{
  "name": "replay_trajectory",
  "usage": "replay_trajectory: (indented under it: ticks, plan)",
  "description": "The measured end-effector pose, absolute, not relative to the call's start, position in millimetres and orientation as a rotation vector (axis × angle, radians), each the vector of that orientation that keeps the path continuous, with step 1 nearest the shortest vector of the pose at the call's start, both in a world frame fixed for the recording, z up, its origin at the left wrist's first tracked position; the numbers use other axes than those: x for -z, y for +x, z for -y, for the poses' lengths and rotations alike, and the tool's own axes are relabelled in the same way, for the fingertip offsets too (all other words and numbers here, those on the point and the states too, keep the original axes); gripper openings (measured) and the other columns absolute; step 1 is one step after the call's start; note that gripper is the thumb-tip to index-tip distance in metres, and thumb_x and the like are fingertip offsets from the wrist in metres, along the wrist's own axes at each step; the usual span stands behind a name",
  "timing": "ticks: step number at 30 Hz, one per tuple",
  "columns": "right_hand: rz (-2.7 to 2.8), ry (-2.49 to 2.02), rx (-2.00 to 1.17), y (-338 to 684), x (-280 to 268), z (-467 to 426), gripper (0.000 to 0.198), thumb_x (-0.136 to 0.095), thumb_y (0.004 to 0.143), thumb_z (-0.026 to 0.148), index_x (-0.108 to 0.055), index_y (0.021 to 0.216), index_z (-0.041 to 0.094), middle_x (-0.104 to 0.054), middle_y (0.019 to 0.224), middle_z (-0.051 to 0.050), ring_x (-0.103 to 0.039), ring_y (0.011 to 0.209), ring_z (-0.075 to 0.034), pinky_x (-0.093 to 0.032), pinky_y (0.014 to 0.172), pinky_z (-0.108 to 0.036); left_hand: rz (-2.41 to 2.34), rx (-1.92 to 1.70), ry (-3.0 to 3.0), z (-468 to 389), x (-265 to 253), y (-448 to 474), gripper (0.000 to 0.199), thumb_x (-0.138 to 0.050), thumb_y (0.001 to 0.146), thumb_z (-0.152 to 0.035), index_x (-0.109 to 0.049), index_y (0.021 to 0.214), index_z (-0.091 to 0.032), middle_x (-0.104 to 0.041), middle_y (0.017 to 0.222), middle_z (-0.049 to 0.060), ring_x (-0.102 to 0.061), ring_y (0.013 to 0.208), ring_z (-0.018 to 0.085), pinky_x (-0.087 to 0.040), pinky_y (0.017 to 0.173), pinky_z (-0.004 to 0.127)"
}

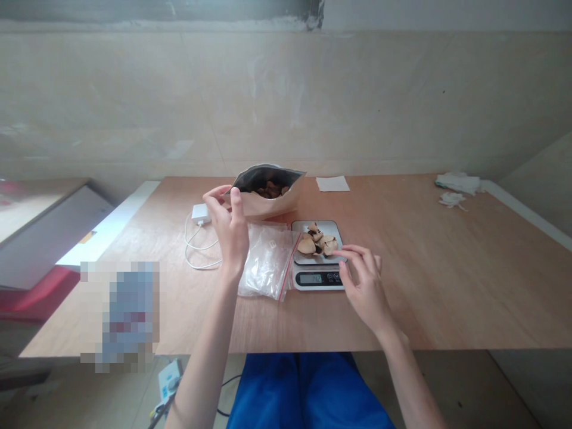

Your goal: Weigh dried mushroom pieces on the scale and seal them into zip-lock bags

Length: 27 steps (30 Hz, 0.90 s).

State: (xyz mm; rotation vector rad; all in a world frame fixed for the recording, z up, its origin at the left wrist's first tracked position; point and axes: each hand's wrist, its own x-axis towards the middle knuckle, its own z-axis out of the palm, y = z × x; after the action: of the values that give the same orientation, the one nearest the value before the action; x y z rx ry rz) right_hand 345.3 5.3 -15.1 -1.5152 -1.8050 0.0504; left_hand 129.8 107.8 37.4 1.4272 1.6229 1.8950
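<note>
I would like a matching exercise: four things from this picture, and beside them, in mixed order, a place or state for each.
1. Open pouch
2. Dried pieces
3. Zip bags
4. Paper sheet

A. Transparent, with red edging
B. White, lying beyond the scale
C. Held by the left hand
D. On the scale

Pairs: 1-C, 2-D, 3-A, 4-B

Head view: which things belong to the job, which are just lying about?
Probably the job: open pouch, held by the left hand; tan pieces on the scale, right hand beside them; clear zip bags.

Probably lying about: white adapter; white paper; crumpled white material, far right.
</note>
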Motion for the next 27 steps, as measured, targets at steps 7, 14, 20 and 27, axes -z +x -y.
replay_trajectory:
  ticks: [7, 14, 20, 27]
  plan:
    - [1.841, -1.313, -0.100, 319, -10, -3, 0.026, -0.041, 0.088, 0.018, -0.055, 0.110, 0.023, -0.057, 0.107, -0.008, -0.052, 0.105, -0.021, -0.040, 0.089, -0.039, -1.664, -1.828, 1.515, -66, -22, 131, 0.022, -0.048, 0.085, -0.039, -0.054, 0.087, -0.019, -0.059, 0.087, 0.002, -0.055, 0.082, 0.012, -0.042, 0.076, 0.026]
    - [1.935, -1.221, -0.185, 287, -34, -9, 0.029, -0.036, 0.091, 0.018, -0.058, 0.111, 0.021, -0.065, 0.096, -0.005, -0.062, 0.087, -0.016, -0.047, 0.078, -0.027, -1.668, -1.822, 1.628, -45, -5, 132, 0.017, -0.052, 0.083, -0.034, -0.058, 0.086, -0.019, -0.062, 0.083, 0.002, -0.057, 0.077, 0.012, -0.045, 0.072, 0.025]
    - [2.227, -1.639, 0.062, 262, -46, -28, 0.028, -0.038, 0.092, 0.022, -0.059, 0.110, 0.022, -0.068, 0.064, -0.006, -0.065, 0.055, -0.021, -0.042, 0.049, -0.025, -1.713, -1.820, 1.688, -43, -1, 130, 0.017, -0.053, 0.083, -0.033, -0.060, 0.084, -0.018, -0.062, 0.079, 0.001, -0.056, 0.071, 0.011, -0.046, 0.065, 0.024]
    - [2.375, -1.815, 0.018, 248, -57, -50, 0.032, -0.039, 0.091, 0.024, -0.065, 0.075, 0.014, -0.067, 0.065, -0.015, -0.066, 0.057, -0.028, -0.041, 0.045, -0.029, -1.705, -1.847, 1.679, -41, 3, 135, 0.018, -0.052, 0.083, -0.035, -0.060, 0.080, -0.018, -0.062, 0.076, 0.001, -0.055, 0.069, 0.012, -0.046, 0.065, 0.025]
